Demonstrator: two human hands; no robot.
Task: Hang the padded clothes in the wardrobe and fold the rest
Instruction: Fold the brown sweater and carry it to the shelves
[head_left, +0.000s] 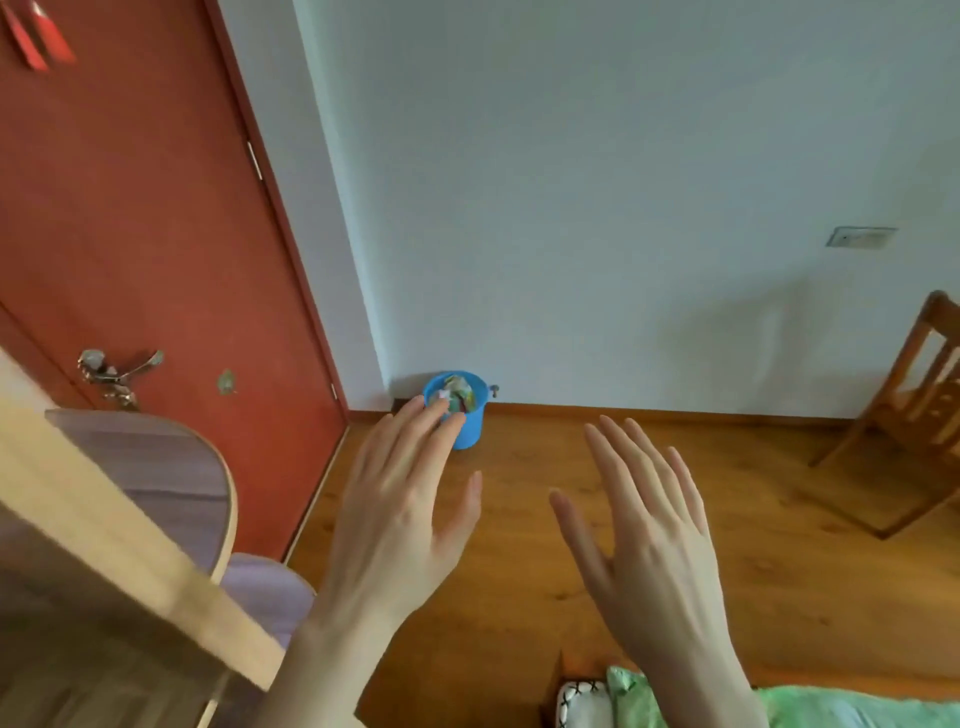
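My left hand (400, 514) and my right hand (654, 535) are raised side by side in front of me over the wooden floor, backs toward me, fingers straight and spread, holding nothing. A light green cloth (831, 706) lies along the bottom edge at the right, partly cut off. Beside it shows a small white piece with a black pattern (582, 704). At the left stands a light wooden cabinet with rounded grey-purple shelves (156, 467); whether it is the wardrobe I cannot tell.
A red door (130, 234) with a metal handle (114, 376) is closed at the left. A blue bin (460, 408) full of rubbish stands in the corner against the white wall. A wooden chair (909, 410) stands at the right.
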